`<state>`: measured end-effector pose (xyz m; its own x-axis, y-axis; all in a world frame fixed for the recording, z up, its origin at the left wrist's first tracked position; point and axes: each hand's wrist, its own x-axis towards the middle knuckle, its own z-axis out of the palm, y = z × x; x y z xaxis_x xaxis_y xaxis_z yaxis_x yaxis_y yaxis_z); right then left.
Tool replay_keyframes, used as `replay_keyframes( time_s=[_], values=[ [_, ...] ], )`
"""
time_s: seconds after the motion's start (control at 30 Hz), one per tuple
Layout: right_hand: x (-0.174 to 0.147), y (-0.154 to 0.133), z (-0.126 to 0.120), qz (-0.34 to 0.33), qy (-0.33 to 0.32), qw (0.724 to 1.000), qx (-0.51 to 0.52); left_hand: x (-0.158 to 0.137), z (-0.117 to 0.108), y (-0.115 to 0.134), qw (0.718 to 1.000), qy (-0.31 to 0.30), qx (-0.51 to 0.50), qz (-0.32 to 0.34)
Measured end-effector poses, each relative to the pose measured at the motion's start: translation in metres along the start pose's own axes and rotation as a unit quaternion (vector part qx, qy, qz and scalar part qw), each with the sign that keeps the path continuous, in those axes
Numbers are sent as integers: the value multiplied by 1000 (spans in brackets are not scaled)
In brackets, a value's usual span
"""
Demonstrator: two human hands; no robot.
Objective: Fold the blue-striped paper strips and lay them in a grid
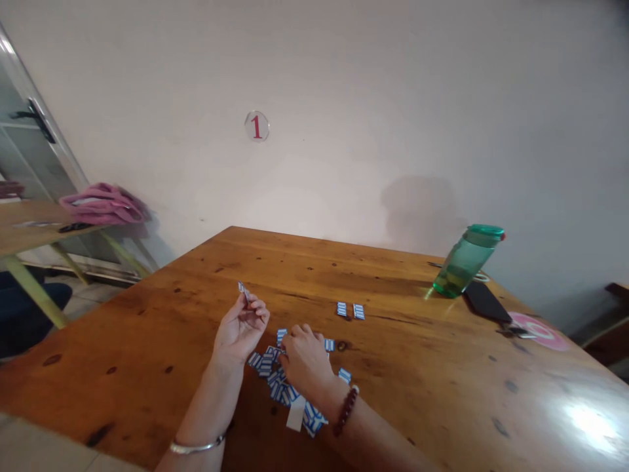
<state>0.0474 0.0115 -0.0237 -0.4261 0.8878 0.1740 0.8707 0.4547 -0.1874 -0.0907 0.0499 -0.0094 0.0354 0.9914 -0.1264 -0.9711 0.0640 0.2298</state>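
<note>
Raised above the table, my left hand (244, 322) pinches small paper cards (244, 290) between thumb and fingers; how many I cannot tell. To its right, my right hand (305, 357) reaches palm-down onto a loose pile of small blue-and-white cards (281, 392). Its fingers are curled, and their tips are hidden behind the hand. A plain white card (295, 414) lies face down on the near side of the pile. Farther off, two cards, a left one (341, 309) and a right one (359, 311), lie side by side, slightly apart.
On the right of the wooden table (275, 262) a green bottle (466, 262) stands beside a dark phone (485, 301) and a pink round mat (539, 330). A white wall rises behind. Pink cloth (103, 204) lies on another table at left.
</note>
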Motion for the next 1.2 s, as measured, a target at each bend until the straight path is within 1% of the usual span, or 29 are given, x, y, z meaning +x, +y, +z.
replay_keyframes(
  time_s=[0.17,0.43,0.6,0.83,1.03,1.1,1.2],
  values=[
    [11,-7,1,2,-22,1000,-17,1,-2,0,1000,4,-2,-5],
    [15,-11,-1,32,-65,997,-5,-1,-1,-2,1000,3,-2,-17],
    [11,-14,4,34,-46,998,-12,0,-2,-2,1000,-1,7,-16],
    [8,-16,4,45,-45,998,-4,2,-3,-3,1000,17,4,-17],
    [11,-15,4,49,-68,996,4,3,-4,-4,999,17,17,-21],
    [10,-16,5,33,-61,998,1,2,-4,-5,999,16,20,-23],
    [7,-12,5,0,-20,1000,3,1,-2,-5,999,11,31,-20]
  ],
)
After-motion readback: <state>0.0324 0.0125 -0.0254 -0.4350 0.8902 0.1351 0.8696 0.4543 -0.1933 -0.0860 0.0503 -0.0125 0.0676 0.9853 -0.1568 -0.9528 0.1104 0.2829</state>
